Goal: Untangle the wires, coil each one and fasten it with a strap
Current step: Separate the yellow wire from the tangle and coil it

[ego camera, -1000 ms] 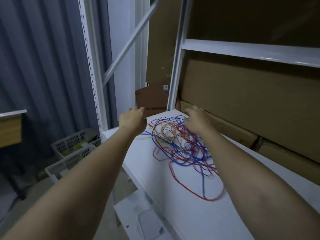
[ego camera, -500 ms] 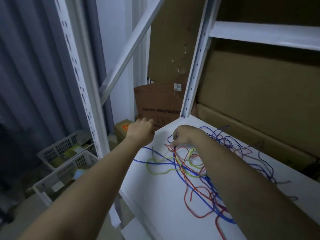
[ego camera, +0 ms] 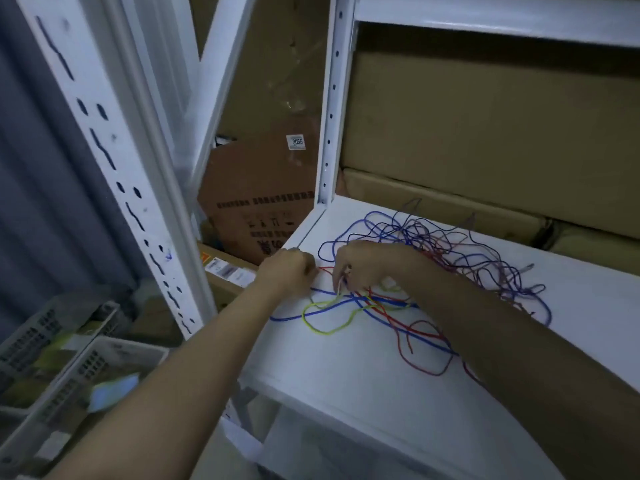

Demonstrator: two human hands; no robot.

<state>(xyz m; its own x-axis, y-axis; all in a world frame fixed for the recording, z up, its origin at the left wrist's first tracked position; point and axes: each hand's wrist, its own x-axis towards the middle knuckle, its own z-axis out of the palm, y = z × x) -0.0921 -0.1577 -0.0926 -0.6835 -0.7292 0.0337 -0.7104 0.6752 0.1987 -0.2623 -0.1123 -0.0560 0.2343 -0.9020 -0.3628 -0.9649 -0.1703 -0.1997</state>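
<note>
On the white shelf [ego camera: 363, 386], both hands have closed in on the tangled wires [ego camera: 426, 271] since a second ago. Right hand [ego camera: 360, 263] pinches a pale strand; left hand [ego camera: 285, 273] is fisted, contents unclear. Untangling just begun.

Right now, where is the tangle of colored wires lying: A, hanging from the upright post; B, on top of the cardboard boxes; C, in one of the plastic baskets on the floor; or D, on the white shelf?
D: the tangle of wires is spread across the white shelf, with both hands working at its near-left edge.
</note>
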